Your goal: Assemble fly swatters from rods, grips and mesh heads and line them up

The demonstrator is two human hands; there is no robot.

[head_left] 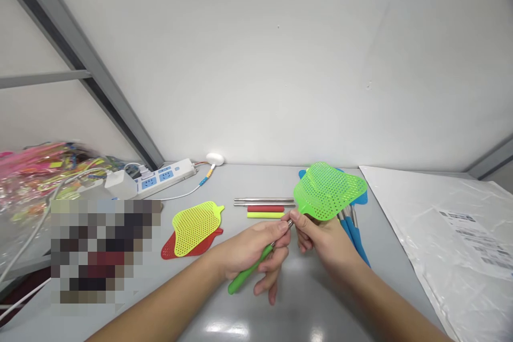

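Both my hands are on a green fly swatter (331,191), tilted above the table with its perforated head up and to the right. Its metal rod and green grip (249,271) are in my left hand (256,248), thumb pressed on the rod. Close beside it, my right hand (320,238) pinches the swatter where the head meets the rod. Behind the hands lie metal rods (262,200), a red grip sleeve (265,209) and a yellow grip sleeve (265,215). To the left, a yellow swatter head (198,227) overlaps a red swatter head (170,247).
Blue fly swatters (356,238) lie partly behind my right hand. A white plastic package (460,224) covers the table's right side. At left are a power strip (166,177) with plugs, white cables, a bag of colourful items (48,181) and a blurred-out patch. A wall stands behind.
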